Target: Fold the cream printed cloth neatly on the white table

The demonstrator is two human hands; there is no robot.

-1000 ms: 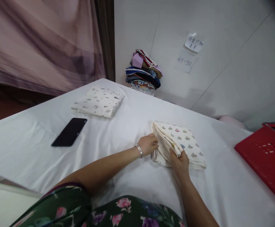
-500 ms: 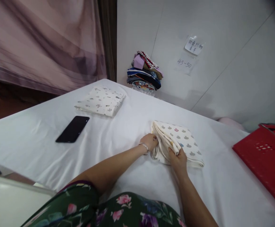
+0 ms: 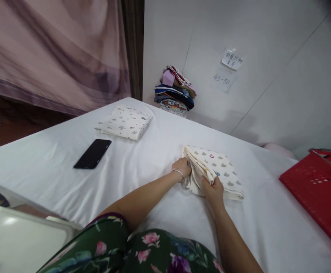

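Right of centre, one right hand [image 3: 215, 192] pinches the raised layers of one folded grey-print cloth [image 3: 223, 168], one left hand [image 3: 182, 167] touches its left edge, grip unclear, and one smartphone [image 3: 92, 154] and another printed cloth [image 3: 124, 123] lie centre-left.

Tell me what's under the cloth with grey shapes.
The white table cover shows around the cloth. The right hand grips its near side; the left hand touches its left side. Whatever lies directly beneath is covered.
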